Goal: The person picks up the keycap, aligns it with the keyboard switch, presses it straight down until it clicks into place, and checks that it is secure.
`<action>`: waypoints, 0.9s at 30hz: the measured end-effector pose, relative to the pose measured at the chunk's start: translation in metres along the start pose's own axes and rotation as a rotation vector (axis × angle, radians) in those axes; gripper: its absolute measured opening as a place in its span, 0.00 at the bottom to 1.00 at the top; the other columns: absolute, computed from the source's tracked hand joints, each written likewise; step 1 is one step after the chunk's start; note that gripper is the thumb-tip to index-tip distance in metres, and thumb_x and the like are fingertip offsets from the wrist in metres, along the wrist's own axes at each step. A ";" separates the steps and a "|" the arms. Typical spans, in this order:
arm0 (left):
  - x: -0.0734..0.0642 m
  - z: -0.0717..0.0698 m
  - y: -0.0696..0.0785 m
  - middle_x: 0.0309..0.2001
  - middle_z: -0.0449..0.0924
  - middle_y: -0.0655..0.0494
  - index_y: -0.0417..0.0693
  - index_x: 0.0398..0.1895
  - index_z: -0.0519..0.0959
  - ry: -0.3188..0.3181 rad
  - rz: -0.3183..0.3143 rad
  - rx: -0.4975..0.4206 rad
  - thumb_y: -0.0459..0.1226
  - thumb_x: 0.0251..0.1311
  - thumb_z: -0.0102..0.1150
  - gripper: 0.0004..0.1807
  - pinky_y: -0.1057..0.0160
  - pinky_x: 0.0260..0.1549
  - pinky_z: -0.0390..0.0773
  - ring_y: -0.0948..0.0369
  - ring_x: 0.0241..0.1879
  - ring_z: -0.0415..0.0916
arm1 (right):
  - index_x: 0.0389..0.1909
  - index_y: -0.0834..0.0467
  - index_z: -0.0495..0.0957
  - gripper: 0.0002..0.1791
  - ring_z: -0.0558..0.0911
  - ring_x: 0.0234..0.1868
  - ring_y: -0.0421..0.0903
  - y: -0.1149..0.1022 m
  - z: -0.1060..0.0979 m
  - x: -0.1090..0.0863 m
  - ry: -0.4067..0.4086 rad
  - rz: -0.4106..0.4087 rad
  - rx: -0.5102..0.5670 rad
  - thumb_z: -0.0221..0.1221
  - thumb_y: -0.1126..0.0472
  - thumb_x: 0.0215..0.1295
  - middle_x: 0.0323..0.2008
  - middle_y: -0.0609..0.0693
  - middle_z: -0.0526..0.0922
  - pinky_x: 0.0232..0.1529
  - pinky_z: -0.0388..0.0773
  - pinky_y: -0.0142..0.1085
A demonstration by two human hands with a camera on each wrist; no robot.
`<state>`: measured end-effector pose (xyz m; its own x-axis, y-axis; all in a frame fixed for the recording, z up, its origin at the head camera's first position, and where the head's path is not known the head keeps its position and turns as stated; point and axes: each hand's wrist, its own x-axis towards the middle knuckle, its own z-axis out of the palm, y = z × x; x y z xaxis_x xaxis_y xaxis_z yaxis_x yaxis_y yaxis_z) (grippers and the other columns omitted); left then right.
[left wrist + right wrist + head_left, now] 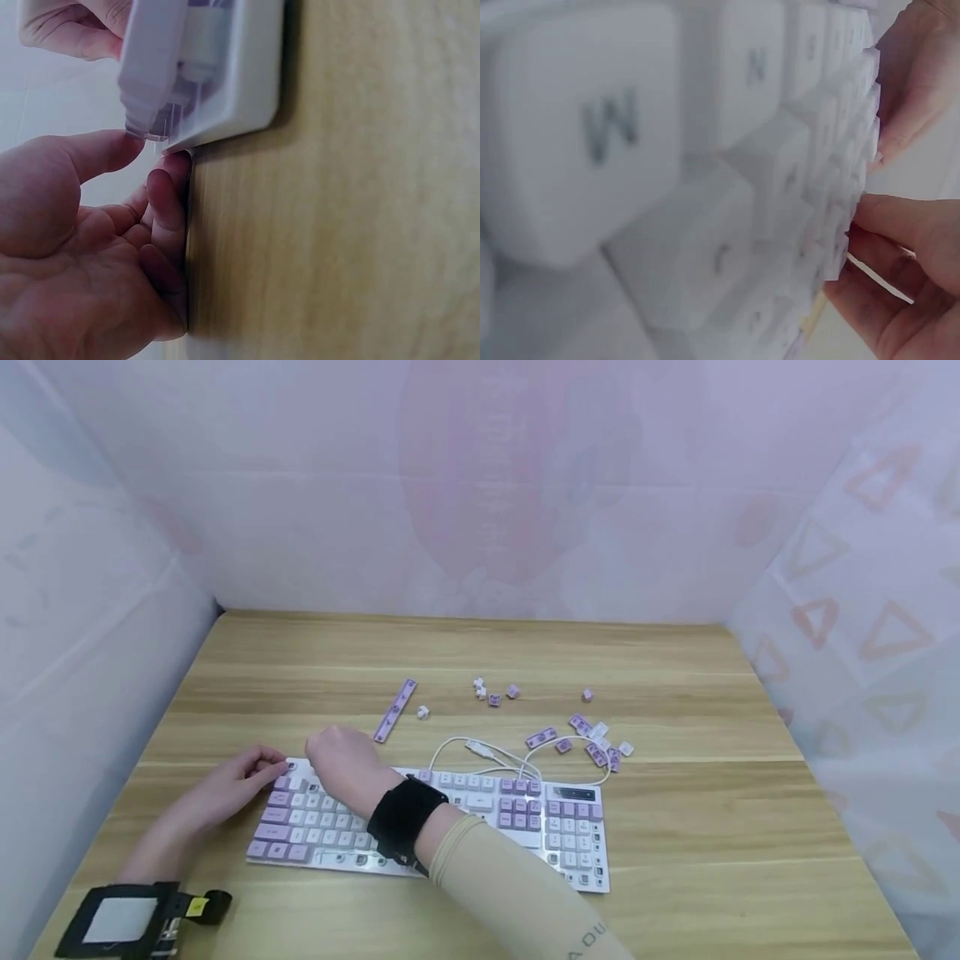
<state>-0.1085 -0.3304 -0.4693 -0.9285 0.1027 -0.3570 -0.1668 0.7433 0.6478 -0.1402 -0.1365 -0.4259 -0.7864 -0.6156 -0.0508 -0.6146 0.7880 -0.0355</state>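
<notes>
A white keyboard [330, 860] with white and lilac keycaps lies on the table, several sockets bare. At its back left corner is my left hand [234, 789]; in the left wrist view the thumb [105, 154] is on the top of the corner and the fingers curl behind its edge. My right hand [345, 764] reaches across to the back row, just right of the left hand. The right wrist view shows its thumb and fingers [900, 262] pinching at a lilac keycap [836, 259] on that row; I cannot tell whether the keycap is seated.
Behind the keyboard lie a long lilac spacebar keycap [395, 711], a small white keycap [423, 712] and several loose keycaps [494, 700]. The white USB cable [480, 749] loops over a keycap cluster [597, 752] at back right. Fabric walls [487, 485] border the wooden table [712, 843].
</notes>
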 end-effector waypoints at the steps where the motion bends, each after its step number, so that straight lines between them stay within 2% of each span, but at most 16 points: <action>1: 0.000 0.000 0.001 0.49 0.76 0.44 0.38 0.59 0.70 0.002 0.000 -0.004 0.54 0.75 0.44 0.28 0.64 0.40 0.70 0.52 0.47 0.70 | 0.35 0.45 0.82 0.06 0.81 0.30 0.35 0.000 -0.001 -0.001 -0.007 0.001 0.004 0.60 0.61 0.68 0.31 0.39 0.84 0.26 0.77 0.28; 4: 0.001 0.002 0.003 0.49 0.76 0.43 0.38 0.59 0.71 0.010 0.002 -0.009 0.54 0.75 0.45 0.28 0.63 0.41 0.70 0.52 0.47 0.70 | 0.38 0.46 0.82 0.07 0.81 0.31 0.35 0.003 -0.008 -0.005 -0.040 -0.021 0.025 0.57 0.61 0.71 0.33 0.40 0.84 0.27 0.78 0.28; 6: 0.001 0.003 0.004 0.49 0.76 0.43 0.38 0.59 0.71 0.012 0.001 -0.011 0.54 0.75 0.45 0.29 0.62 0.41 0.70 0.52 0.47 0.71 | 0.40 0.46 0.82 0.07 0.81 0.33 0.36 0.007 -0.014 -0.008 -0.092 -0.049 0.040 0.55 0.61 0.73 0.35 0.40 0.84 0.29 0.78 0.27; 8: 0.001 0.004 0.005 0.50 0.76 0.43 0.38 0.59 0.71 0.008 -0.004 -0.016 0.55 0.75 0.44 0.29 0.62 0.42 0.70 0.52 0.48 0.70 | 0.44 0.47 0.81 0.07 0.82 0.36 0.36 0.014 -0.021 -0.010 -0.152 -0.069 0.072 0.55 0.59 0.74 0.38 0.40 0.85 0.33 0.78 0.27; 11: 0.001 0.006 0.005 0.50 0.75 0.44 0.39 0.60 0.71 0.000 -0.018 -0.030 0.57 0.74 0.44 0.30 0.62 0.42 0.69 0.52 0.48 0.70 | 0.51 0.47 0.81 0.11 0.83 0.45 0.38 0.031 -0.029 -0.012 -0.188 -0.062 0.149 0.57 0.55 0.73 0.47 0.41 0.86 0.43 0.79 0.28; 13: 0.002 0.007 0.004 0.51 0.75 0.44 0.40 0.60 0.71 -0.002 -0.028 -0.037 0.58 0.74 0.44 0.31 0.61 0.42 0.69 0.52 0.49 0.70 | 0.54 0.47 0.81 0.13 0.84 0.48 0.39 0.047 -0.032 -0.012 -0.168 -0.029 0.200 0.59 0.54 0.71 0.50 0.42 0.86 0.46 0.79 0.28; 15: 0.002 0.008 0.002 0.51 0.74 0.44 0.40 0.61 0.70 0.000 -0.033 -0.039 0.59 0.73 0.43 0.32 0.61 0.42 0.69 0.51 0.49 0.70 | 0.53 0.48 0.81 0.12 0.84 0.48 0.40 0.064 -0.035 -0.011 -0.137 0.016 0.251 0.59 0.54 0.71 0.50 0.43 0.86 0.46 0.79 0.29; 18: 0.003 0.009 0.001 0.52 0.75 0.44 0.40 0.61 0.71 0.005 -0.029 -0.042 0.59 0.73 0.44 0.32 0.61 0.43 0.69 0.51 0.50 0.70 | 0.45 0.52 0.83 0.08 0.83 0.40 0.41 0.092 -0.034 -0.011 -0.088 0.081 0.264 0.60 0.56 0.70 0.42 0.45 0.87 0.39 0.77 0.29; 20: 0.003 0.010 0.001 0.52 0.75 0.44 0.40 0.60 0.71 0.009 -0.023 -0.041 0.58 0.73 0.44 0.32 0.61 0.43 0.69 0.51 0.50 0.70 | 0.43 0.54 0.82 0.06 0.81 0.39 0.42 0.110 -0.030 -0.013 -0.068 0.116 0.263 0.60 0.57 0.70 0.40 0.47 0.85 0.39 0.77 0.31; 24: 0.002 0.009 0.002 0.52 0.75 0.44 0.40 0.60 0.71 0.015 -0.015 -0.041 0.57 0.74 0.44 0.30 0.62 0.44 0.69 0.51 0.50 0.70 | 0.52 0.56 0.79 0.13 0.81 0.45 0.46 0.136 -0.014 -0.017 -0.060 0.162 0.257 0.60 0.59 0.69 0.48 0.52 0.82 0.46 0.79 0.35; 27: 0.002 0.007 0.002 0.52 0.75 0.44 0.40 0.60 0.71 0.013 -0.011 -0.039 0.57 0.74 0.43 0.31 0.62 0.43 0.69 0.51 0.50 0.69 | 0.61 0.54 0.76 0.18 0.81 0.51 0.49 0.145 -0.003 -0.018 -0.087 0.154 0.260 0.56 0.60 0.72 0.57 0.56 0.77 0.52 0.79 0.38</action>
<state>-0.1084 -0.3242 -0.4736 -0.9308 0.0856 -0.3553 -0.1897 0.7177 0.6700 -0.2151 -0.0107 -0.4273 -0.8541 -0.4949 -0.1602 -0.4432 0.8536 -0.2738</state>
